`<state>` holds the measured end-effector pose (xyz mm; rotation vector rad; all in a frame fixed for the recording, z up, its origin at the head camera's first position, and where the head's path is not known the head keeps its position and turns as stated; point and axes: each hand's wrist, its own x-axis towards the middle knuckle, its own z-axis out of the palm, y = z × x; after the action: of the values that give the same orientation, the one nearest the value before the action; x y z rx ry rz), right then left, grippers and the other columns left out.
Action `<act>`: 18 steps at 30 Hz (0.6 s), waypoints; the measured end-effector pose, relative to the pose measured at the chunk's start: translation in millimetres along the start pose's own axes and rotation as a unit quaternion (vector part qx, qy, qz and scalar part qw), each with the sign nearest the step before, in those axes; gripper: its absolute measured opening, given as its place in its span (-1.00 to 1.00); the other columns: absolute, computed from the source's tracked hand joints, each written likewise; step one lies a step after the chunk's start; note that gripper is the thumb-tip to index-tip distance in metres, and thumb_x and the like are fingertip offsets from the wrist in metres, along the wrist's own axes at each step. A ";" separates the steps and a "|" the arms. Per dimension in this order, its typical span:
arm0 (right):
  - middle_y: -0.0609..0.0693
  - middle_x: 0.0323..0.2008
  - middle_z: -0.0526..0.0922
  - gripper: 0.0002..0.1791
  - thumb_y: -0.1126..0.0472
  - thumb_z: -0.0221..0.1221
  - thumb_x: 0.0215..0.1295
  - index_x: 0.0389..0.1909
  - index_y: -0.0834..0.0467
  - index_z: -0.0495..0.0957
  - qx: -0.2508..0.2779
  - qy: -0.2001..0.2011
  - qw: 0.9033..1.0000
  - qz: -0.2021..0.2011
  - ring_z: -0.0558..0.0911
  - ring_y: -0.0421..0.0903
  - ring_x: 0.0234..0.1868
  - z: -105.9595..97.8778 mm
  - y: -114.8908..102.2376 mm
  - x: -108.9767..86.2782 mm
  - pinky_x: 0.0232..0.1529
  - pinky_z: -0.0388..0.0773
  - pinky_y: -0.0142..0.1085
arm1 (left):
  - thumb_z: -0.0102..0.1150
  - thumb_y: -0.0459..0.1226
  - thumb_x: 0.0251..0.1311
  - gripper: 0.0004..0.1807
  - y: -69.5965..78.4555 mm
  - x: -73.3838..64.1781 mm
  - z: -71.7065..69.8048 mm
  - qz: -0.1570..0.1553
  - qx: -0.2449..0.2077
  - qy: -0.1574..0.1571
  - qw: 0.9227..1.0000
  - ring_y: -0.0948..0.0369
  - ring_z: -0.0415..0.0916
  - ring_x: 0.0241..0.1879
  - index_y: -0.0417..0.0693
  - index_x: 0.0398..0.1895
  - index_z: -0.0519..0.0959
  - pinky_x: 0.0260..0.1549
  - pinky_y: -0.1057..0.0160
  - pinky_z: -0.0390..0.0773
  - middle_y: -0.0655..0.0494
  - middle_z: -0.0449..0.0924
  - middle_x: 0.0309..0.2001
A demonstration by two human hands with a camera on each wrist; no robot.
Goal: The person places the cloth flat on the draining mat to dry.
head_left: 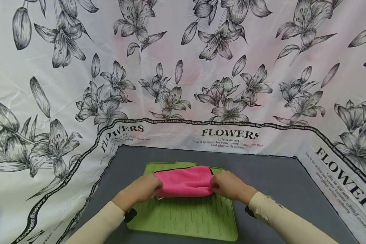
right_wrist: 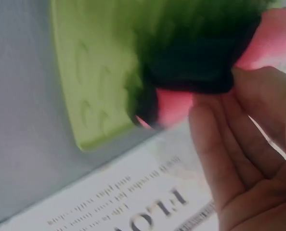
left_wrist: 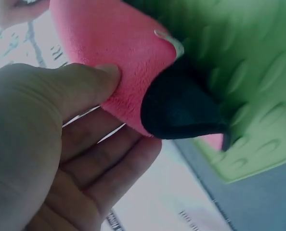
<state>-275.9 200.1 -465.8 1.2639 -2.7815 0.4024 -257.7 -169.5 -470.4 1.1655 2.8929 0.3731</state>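
Observation:
A pink cloth (head_left: 186, 183) with a dark edge and a small white tag is held folded over the green ridged mat (head_left: 183, 220). My left hand (head_left: 147, 187) pinches its left end; in the left wrist view the thumb lies on the pink fuzzy face of the cloth (left_wrist: 119, 43), with the fingers behind. At the other end my right hand (head_left: 228, 184) pinches the cloth between thumb and fingers. The right wrist view shows the cloth's dark underside (right_wrist: 191, 65) hanging over the mat (right_wrist: 95, 72), with a pink strip below it.
The mat lies on a dark grey tabletop (head_left: 262, 189). White fabric printed with black lilies and the word FLOWERS (head_left: 228, 134) rises behind and on both sides of the table.

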 end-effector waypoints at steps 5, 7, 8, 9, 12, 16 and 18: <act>-0.35 -0.66 0.27 -0.56 0.42 0.44 0.26 -0.67 -0.07 0.54 0.012 -0.024 1.000 0.011 0.16 -0.40 -0.56 -30.5 -12.9 -5.0 -0.53 0.20 -0.47 | 0.31 -0.39 0.52 -0.65 -3.5 3.2 -21.7 0.022 -0.021 0.003 1.000 0.46 0.19 -0.57 0.05 -0.52 0.62 -0.51 0.40 0.30 0.41 0.36 -0.60; -0.38 -0.67 0.34 -0.58 0.40 0.45 0.25 -0.67 -0.08 0.57 0.020 -0.032 0.999 0.012 0.22 -0.42 -0.57 -36.3 -19.2 -7.3 -0.52 0.28 -0.48 | 0.29 -0.41 0.51 -0.62 -3.0 3.9 -27.0 0.030 -0.036 -0.004 0.999 0.45 0.11 -0.57 0.03 -0.56 0.59 -0.52 0.40 0.24 0.41 0.28 -0.61; -0.39 -0.66 0.39 -0.60 0.39 0.46 0.23 -0.66 -0.08 0.60 0.025 -0.034 0.999 0.007 0.27 -0.44 -0.56 -37.3 -22.5 -8.1 -0.51 0.32 -0.48 | 0.29 -0.42 0.51 -0.61 -2.8 3.7 -28.8 0.032 -0.043 -0.008 0.999 0.45 0.09 -0.57 0.03 -0.56 0.58 -0.52 0.41 0.21 0.41 0.27 -0.62; -0.39 -0.65 0.45 -0.62 0.39 0.47 0.21 -0.65 -0.08 0.62 0.031 -0.038 0.999 0.003 0.31 -0.46 -0.56 -37.0 -25.6 -9.0 -0.50 0.37 -0.49 | 0.31 -0.43 0.49 -0.62 -2.1 3.4 -30.3 0.035 -0.049 -0.014 0.998 0.45 0.08 -0.57 0.01 -0.57 0.59 -0.53 0.41 0.20 0.41 0.28 -0.62; -0.37 -0.62 0.57 -0.69 0.37 0.48 0.18 -0.61 -0.06 0.69 0.050 -0.067 0.996 -0.019 0.40 -0.50 -0.53 -28.4 -33.2 -11.6 -0.45 0.45 -0.53 | 0.36 -0.42 0.45 -0.68 -1.0 2.2 -30.6 0.037 -0.056 -0.037 0.997 0.48 0.16 -0.57 -0.03 -0.54 0.67 -0.53 0.42 0.26 0.38 0.43 -0.61; -0.32 -0.52 0.71 -0.86 0.33 0.49 0.21 -0.48 0.03 0.81 0.090 -0.127 0.987 -0.029 0.52 -0.52 -0.45 -10.5 -35.5 -15.6 -0.38 0.53 -0.57 | 0.42 -0.33 0.44 -0.81 -3.6 1.0 -24.2 0.024 -0.061 -0.060 0.996 0.49 0.30 -0.57 -0.07 -0.41 0.80 -0.53 0.40 0.41 0.31 0.62 -0.55; -0.28 -0.45 0.76 -0.92 0.32 0.50 0.23 -0.39 0.07 0.84 0.101 -0.137 0.985 -0.018 0.60 -0.49 -0.40 -4.8 -31.8 -17.6 -0.33 0.59 -0.54 | 0.43 -0.32 0.44 -0.84 -7.2 0.3 -19.8 0.014 -0.064 -0.061 0.996 0.49 0.33 -0.57 -0.08 -0.38 0.81 -0.53 0.39 0.43 0.33 0.63 -0.53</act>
<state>-240.8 194.2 -457.3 1.5182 -3.0000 0.5600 -264.6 -178.7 -452.7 1.1661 2.7076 0.4617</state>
